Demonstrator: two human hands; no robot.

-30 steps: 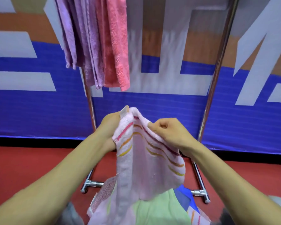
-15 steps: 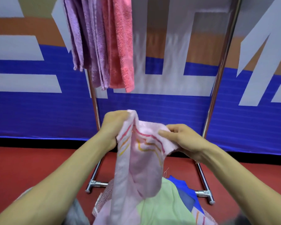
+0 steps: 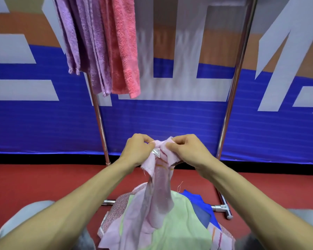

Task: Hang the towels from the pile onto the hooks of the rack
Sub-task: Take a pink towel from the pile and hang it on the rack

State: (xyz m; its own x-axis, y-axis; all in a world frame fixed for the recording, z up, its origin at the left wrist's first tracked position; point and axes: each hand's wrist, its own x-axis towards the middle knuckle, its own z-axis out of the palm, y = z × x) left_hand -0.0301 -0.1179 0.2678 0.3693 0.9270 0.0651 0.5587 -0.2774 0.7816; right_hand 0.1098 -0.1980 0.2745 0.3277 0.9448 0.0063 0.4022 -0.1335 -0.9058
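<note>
While both hands pinch it, the pink towel (image 3: pixel 159 193) hangs below.

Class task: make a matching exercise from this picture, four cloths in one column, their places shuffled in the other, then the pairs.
1. pale pink striped towel
2. coral pink terry towel
3. light green cloth
4. lilac terry towels

A. hanging leftmost on the metal rack
B. lying in the pile
C. pinched by left hand and right hand
D. hanging right of the lilac ones

Pairs: 1-C, 2-D, 3-B, 4-A
</note>
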